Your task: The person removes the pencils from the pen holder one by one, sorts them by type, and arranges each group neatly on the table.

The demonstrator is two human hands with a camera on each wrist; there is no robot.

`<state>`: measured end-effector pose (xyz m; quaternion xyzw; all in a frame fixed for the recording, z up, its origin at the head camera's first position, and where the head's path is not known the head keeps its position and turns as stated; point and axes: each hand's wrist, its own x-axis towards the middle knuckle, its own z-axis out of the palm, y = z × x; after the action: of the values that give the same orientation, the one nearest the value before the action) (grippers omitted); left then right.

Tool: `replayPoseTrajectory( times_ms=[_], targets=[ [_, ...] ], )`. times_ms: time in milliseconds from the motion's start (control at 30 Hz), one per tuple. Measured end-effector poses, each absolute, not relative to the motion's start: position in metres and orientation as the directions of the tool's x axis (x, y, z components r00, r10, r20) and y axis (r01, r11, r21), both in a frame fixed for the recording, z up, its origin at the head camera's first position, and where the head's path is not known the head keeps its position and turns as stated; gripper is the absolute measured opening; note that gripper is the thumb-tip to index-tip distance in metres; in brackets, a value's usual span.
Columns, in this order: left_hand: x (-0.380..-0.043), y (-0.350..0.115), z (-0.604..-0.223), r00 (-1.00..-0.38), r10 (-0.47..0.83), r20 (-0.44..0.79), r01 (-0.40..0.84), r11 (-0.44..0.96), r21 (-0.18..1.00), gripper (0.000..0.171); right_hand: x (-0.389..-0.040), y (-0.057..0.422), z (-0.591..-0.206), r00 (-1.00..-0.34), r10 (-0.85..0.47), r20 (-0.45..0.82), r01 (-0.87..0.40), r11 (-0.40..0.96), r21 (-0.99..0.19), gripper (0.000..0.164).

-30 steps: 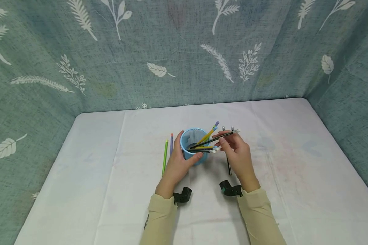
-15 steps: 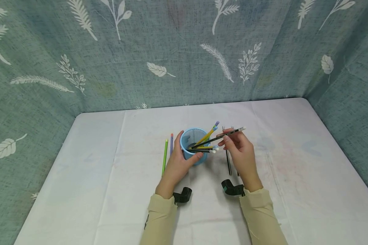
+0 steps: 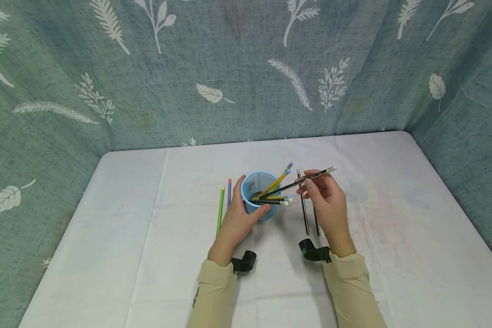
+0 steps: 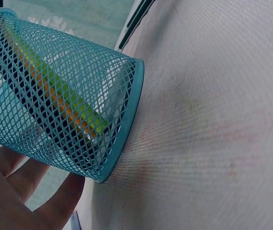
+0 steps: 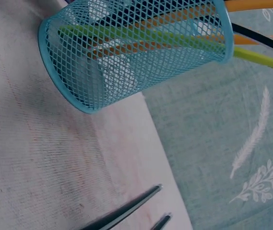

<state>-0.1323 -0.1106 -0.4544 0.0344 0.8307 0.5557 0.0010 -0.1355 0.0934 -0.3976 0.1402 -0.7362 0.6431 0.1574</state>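
A light blue mesh pencil cup (image 3: 266,214) stands on the table, with several yellow, black and green pencils leaning out of its mouth. My left hand (image 3: 238,218) grips its left side, thumb across the front and fingers behind. In the left wrist view, fingers (image 4: 62,201) lie against the mesh wall of the cup (image 4: 54,86). Between thumb and fingers, my right hand (image 3: 330,207) pinches a black pencil (image 3: 323,173) with a white end; it slants up to the right, its lower end over the cup's mouth. Green and orange pencils show through the mesh in the right wrist view.
Two black pencils (image 3: 303,209) lie on the white-covered table (image 3: 180,273) under and beside the right hand. Left of the cup lie a green pencil (image 3: 220,209) and a purple one with a red end (image 3: 229,191). A leaf-patterned curtain (image 3: 246,68) surrounds the back and sides.
My right hand has shifted to the right, drawing the black pencil farther out of the cup and uncovering more of the two black pencils on the table. The left hand and cup stay put.
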Motion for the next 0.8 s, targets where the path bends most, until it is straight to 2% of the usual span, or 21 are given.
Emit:
replayPoseTrajectory(
  times_ms=[300, 567, 667, 800],
  targets=[
    [-0.134, -0.112, -0.461, -0.998, 0.055, 0.042, 0.06, 0.383, 0.922, 0.095, -0.136, 0.096, -0.396, -0.901, 0.05, 0.431, -0.426, 0.087, -0.9, 0.023],
    [-0.126, -0.107, -0.437, -0.998, 0.061, 0.026, 0.047, 0.369, 0.928, 0.093, -0.136, 0.1, -0.395, -0.874, 0.001, 0.486, -0.486, -0.02, -0.874, 0.022],
    [-0.124, -0.106, -0.432, -0.997, 0.071, 0.025, 0.049, 0.36, 0.931, 0.092, -0.137, 0.101, -0.395, -0.863, 0.036, 0.505, -0.506, -0.038, -0.862, 0.023],
    [-0.128, -0.109, -0.444, -0.998, 0.065, 0.022, 0.045, 0.371, 0.927, 0.092, -0.138, 0.103, -0.395, -0.847, 0.106, 0.52, -0.527, -0.047, -0.849, 0.024]
  ],
)
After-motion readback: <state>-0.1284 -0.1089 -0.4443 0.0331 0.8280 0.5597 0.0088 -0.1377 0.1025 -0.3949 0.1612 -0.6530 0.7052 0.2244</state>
